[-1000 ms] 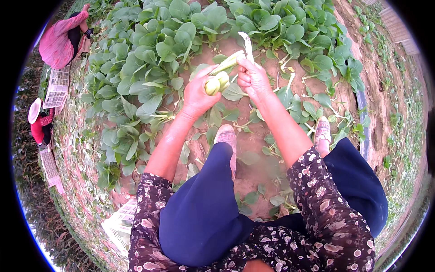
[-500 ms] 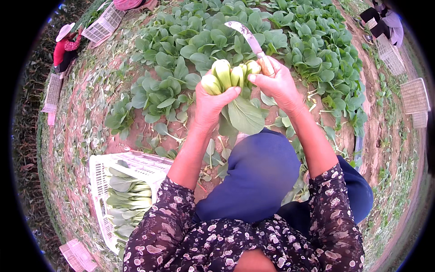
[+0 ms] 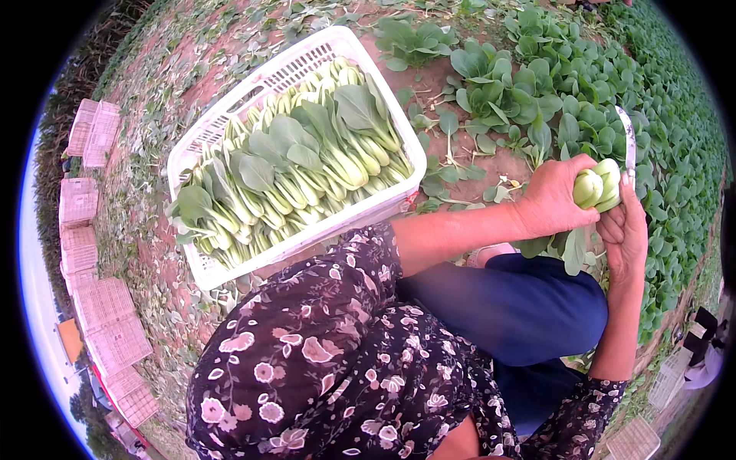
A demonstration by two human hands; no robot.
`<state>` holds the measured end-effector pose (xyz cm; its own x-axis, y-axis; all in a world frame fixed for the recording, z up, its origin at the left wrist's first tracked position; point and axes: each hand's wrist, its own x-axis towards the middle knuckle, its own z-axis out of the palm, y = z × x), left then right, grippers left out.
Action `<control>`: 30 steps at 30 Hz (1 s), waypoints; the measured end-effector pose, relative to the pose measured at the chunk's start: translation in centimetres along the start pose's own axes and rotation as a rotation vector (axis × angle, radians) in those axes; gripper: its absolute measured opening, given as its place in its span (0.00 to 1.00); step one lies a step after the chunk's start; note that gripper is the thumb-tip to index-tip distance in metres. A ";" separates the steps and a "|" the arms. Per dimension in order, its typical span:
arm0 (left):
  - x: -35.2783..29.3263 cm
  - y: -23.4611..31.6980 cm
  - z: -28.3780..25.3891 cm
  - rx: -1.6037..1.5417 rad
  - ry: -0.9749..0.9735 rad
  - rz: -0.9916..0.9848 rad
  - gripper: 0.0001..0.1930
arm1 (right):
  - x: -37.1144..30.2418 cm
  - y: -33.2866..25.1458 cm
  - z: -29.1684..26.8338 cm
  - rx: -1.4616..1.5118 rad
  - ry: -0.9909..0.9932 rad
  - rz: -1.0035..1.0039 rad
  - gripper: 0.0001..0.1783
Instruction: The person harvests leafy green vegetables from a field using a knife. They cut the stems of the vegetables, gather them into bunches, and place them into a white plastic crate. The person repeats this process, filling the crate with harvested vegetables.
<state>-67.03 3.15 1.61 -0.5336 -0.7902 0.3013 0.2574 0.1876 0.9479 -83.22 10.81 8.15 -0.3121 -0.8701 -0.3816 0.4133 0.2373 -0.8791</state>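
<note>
My left hand (image 3: 553,198) is closed round a small bunch of bok choy (image 3: 596,185). The pale green stem bases point up, and dark leaves hang below the fist. In my right hand (image 3: 627,228) is a harvesting knife with a curved, stained blade (image 3: 629,142) standing upright beyond the stems; its handle is mostly hidden by the fingers. The right fingers also touch or nearly touch the side of the bunch. To the left stands a white plastic crate (image 3: 300,63), filled with rows of bok choy (image 3: 314,153) laid side by side.
Uncut bok choy plants (image 3: 529,100) grow densely ahead and to the right. Loose leaves litter the soil between crate and plants. Stacked pale crates (image 3: 113,318) line the far left. At the right edge, another person (image 3: 707,349) is near more crates (image 3: 635,441). My bent knee (image 3: 529,307) lies below my hands.
The view has swung left, bringing the full crate into plain sight. My hands have come closer together round the bok choy, and both still hold what they held.
</note>
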 end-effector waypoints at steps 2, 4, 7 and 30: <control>-0.8 0.5 -1.9 0.162 0.024 0.040 0.23 | 0.2 0.5 1.2 -0.036 0.025 0.038 0.10; -1.4 0.3 -4.5 0.251 0.019 0.110 0.22 | 1.1 1.4 2.5 -0.080 0.009 0.006 0.07; -2.7 1.1 -6.9 0.313 0.049 0.123 0.22 | 3.0 1.7 2.7 -0.128 -0.053 -0.065 0.06; -13.0 10.9 -31.1 1.265 0.175 0.769 0.21 | 5.9 3.7 5.4 -0.666 0.069 -0.054 0.13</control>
<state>-32.22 -2.71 4.83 -0.4707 -0.3068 0.8273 -0.4768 0.8773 0.0541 -78.88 4.24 4.17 -0.3810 -0.8638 -0.3296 -0.2141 0.4292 -0.8775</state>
